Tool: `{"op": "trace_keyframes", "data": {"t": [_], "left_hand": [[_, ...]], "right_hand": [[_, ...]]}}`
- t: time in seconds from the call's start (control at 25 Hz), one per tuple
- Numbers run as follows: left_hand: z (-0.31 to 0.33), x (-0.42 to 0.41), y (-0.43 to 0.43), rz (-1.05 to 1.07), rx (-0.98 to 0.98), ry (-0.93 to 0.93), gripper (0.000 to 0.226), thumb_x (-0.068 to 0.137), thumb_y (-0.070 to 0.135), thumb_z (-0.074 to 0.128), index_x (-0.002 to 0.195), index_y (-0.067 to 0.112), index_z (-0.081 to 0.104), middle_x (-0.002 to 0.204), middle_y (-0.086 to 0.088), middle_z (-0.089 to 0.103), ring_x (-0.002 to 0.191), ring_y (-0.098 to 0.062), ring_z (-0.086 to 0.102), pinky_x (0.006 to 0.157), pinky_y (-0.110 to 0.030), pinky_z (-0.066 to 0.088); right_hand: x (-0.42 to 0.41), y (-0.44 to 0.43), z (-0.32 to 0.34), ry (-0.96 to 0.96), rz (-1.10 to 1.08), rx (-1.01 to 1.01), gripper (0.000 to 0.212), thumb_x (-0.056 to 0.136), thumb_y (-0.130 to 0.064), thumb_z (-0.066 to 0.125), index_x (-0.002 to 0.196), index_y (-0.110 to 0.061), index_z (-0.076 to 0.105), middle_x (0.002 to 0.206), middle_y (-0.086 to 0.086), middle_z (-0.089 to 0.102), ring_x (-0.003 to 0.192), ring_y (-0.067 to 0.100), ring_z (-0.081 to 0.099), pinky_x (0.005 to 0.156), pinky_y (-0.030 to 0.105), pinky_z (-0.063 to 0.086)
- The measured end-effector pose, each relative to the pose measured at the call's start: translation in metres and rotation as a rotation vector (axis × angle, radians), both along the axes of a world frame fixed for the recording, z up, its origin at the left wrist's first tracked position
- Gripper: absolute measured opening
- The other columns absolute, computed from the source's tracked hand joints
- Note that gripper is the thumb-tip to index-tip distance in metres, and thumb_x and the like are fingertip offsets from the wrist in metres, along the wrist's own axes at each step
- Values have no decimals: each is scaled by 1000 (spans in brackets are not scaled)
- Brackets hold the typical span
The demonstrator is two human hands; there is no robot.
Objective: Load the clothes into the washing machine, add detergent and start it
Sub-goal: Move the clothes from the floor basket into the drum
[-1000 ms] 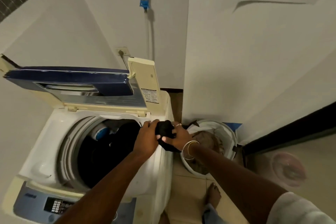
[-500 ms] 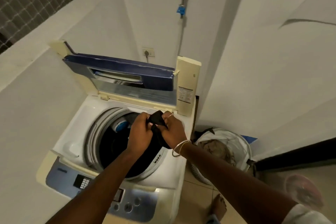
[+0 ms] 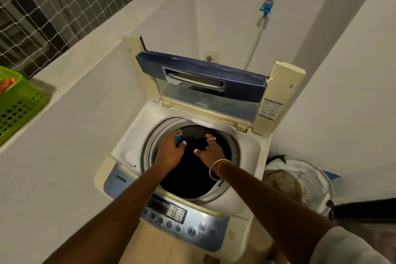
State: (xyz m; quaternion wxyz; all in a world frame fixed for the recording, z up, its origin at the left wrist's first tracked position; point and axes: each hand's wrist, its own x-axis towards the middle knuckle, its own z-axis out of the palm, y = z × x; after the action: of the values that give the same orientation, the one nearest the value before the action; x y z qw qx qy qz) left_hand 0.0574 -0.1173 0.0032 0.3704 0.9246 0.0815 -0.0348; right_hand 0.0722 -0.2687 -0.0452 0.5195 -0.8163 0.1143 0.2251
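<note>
Dark garment (image 3: 198, 141) | in washing machine (image 3: 130, 146) drum mouth, between both hands | left hand (image 3: 169, 153) fingers curled down, grip cannot tell | right hand (image 3: 211, 152) fingers splayed, gripping nothing | lid (image 3: 201, 70) upright

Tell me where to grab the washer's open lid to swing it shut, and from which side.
The lid stands folded upright behind the drum opening, its blue panel facing forward. Grip the recessed handle in that panel. Come from the front, hook fingers into the slot, and pull forward and down; that likely unfolds it over the drum.
</note>
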Motion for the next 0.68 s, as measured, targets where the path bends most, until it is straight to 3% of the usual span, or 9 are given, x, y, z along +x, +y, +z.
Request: {"op": "trace_keyframes", "data": {"t": [0.12,0.28,0.44,0.68], "left_hand": [[-5,-11,-34,-40,-112,-142,27,97,21,60,123,14,63,114,0,68,105,-15,66,87,-27,53],[11,-24,-107,-249,-194,-298,16,104,28,50,116,24,59,106,10,66,99,-3,64,85,-24,54],[8,-28,-197,-363,-212,-266,20,105,37,45,117,25,56,106,10,65,99,-5,64,87,-30,56],[-31,-31,-325,-533,-270,-144,15,107,32,40,113,30,55,101,13,63,95,-4,63,81,-25,55]], "right_hand": [[-13,-23,8,-168,-131,50,49,89,-18,68,135,-17,51,130,4,62,112,19,63,101,33,49],[-37,-73,30,-439,-351,20,15,92,-23,64,107,-22,62,90,-8,69,82,8,65,80,26,54],[-63,-152,37,-519,-601,5,10,93,-28,66,97,-21,61,74,-11,63,69,1,62,62,12,47],[-89,-280,-3,-378,-704,-154,10,95,-38,61,93,-28,60,74,-12,64,70,-4,61,61,10,43]]}}
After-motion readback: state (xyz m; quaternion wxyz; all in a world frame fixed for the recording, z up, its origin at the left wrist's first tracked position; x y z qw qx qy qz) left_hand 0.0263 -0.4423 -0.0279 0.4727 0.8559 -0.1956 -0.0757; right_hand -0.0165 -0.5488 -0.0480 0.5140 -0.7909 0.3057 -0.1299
